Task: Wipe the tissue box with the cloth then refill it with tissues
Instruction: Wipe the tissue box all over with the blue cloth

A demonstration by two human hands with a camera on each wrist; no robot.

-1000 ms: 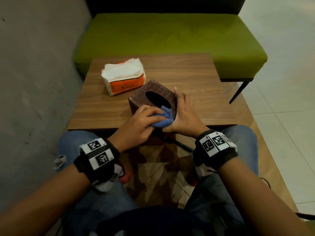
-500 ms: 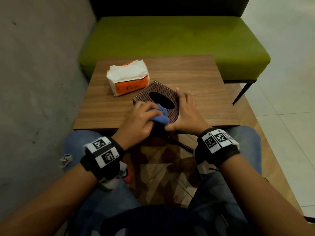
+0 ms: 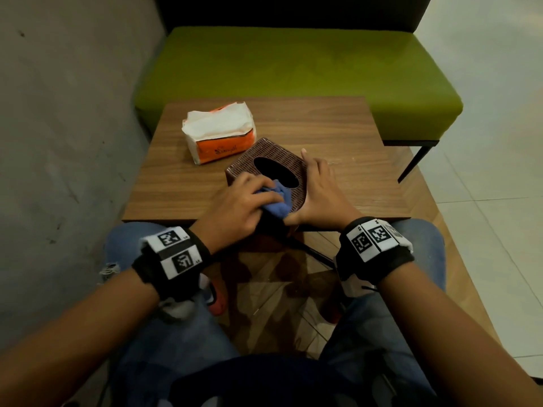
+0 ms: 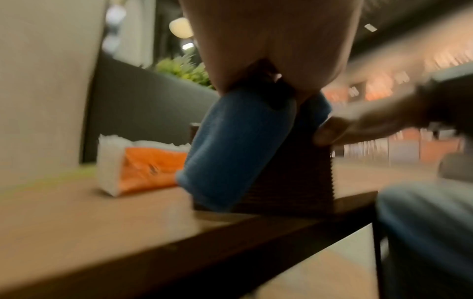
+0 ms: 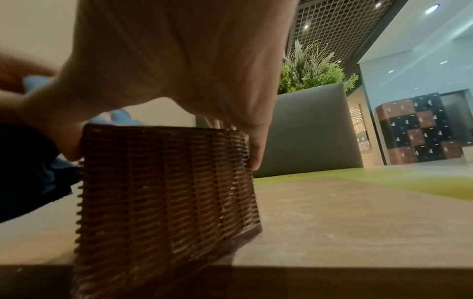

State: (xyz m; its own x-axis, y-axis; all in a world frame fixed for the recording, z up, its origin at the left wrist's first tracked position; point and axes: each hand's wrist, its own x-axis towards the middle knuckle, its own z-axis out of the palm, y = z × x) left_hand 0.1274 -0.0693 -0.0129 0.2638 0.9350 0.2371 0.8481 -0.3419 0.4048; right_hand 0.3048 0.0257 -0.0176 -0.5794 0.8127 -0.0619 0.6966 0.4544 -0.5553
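A brown woven tissue box (image 3: 274,155) with a dark oval opening stands near the front edge of the wooden table (image 3: 338,127). My left hand (image 3: 244,207) grips a bunched blue cloth (image 3: 279,199) and presses it on the box's near top edge, beside the opening. In the left wrist view the cloth (image 4: 238,145) hangs down the box's near side (image 4: 294,172). My right hand (image 3: 320,192) holds the box's right side, fingers along the edge and thumb at the near corner; the right wrist view shows this hand (image 5: 179,60) spanning the box (image 5: 166,182). An opened orange and white tissue pack (image 3: 219,133) lies behind and left of the box.
A green padded bench (image 3: 293,69) runs behind the table, with a grey wall (image 3: 73,113) on the left. Bare tabletop lies to the right of the box. My knees in jeans (image 3: 420,239) sit under the table's front edge.
My left hand has rubbed the cloth from the box's near corner up onto its top beside the opening. The right hand keeps its hold on the box.
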